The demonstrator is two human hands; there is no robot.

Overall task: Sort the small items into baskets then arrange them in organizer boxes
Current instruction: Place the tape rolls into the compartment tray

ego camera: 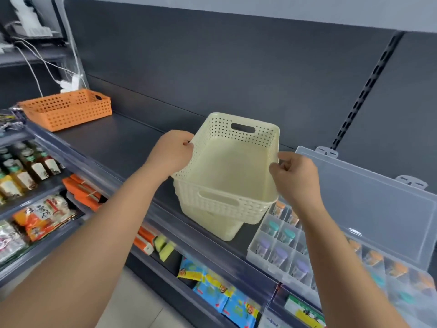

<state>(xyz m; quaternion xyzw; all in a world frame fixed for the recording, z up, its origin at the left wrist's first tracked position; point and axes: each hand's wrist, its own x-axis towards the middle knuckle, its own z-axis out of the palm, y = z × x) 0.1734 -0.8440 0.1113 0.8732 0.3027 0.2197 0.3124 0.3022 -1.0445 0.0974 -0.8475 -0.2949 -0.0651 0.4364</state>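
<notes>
A cream perforated basket sits nested on top of a stack of like baskets on the dark shelf. My left hand grips its left rim and my right hand pinches its right rim. The top basket is empty. To the right lies a clear organizer box with its lid open; its compartments hold small capped vials in orange, teal and purple. An orange perforated basket stands at the shelf's far left.
The dark shelf has a grey back panel and a slotted upright at right. Lower shelves hold bottles, snack packets and blue-yellow packs. White cables and a charger hang at upper left.
</notes>
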